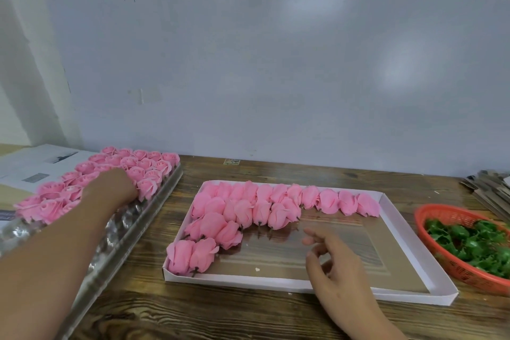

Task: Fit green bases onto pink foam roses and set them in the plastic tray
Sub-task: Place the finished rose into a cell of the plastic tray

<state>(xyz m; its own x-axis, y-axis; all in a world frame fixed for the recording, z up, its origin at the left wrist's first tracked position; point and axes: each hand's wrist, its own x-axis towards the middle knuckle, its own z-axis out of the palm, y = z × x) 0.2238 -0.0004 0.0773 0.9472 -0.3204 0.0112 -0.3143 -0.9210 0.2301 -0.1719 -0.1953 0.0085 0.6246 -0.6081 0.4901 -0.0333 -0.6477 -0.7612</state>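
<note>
The left hand (114, 186) is reaching across the clear plastic tray (110, 246), which is lying along the left edge of the wooden tabletop (220, 312). The hand is resting among the upright pink roses (138, 165) that are filling the far part of that tray; its fingers are buried between the blooms, so it is not possible to tell whether they are gripping one. The near cells of the plastic tray are showing bare and glossy.

The right hand (334, 265) is hovering over the near right part of the shallow white box (414, 257), which is sitting at the middle of the tabletop. Its fingers are spread, loosely bent, and holding nothing. Inside the box, pink foam roses (248, 210) are lying on their sides in rows along the far edge and down the left side, stems pointing toward the near edge.

An orange mesh basket (430, 215) is standing at the right edge of the tabletop, just beside the box, and is holding a heap of green bases (474, 243). A stack of flat cardboard pieces (488, 188) is lying at the far right corner. Printed paper sheets (36, 165) are lying at the far left corner, beyond the plastic tray.
</note>
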